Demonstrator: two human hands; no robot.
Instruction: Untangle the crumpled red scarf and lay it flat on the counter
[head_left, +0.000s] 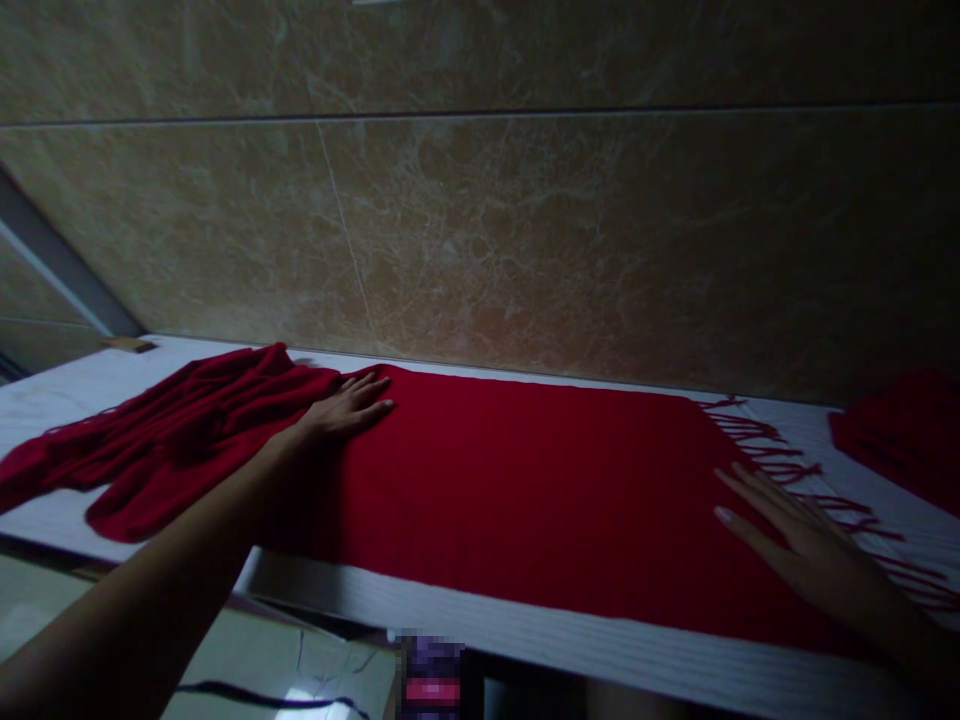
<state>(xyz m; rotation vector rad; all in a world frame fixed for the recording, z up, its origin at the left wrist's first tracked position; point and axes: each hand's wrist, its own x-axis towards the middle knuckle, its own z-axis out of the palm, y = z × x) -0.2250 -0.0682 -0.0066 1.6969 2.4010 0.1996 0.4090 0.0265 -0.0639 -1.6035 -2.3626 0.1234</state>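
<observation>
Both open: your left hand at 11 o'clock and right hand at 4 o'clock, by the fringe, lie flat, apparently smoothing the red scarf in dim light.

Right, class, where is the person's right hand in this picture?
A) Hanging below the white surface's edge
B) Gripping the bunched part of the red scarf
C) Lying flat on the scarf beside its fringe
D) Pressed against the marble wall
C: the right hand lies open on the red scarf, beside its fringe.
</observation>
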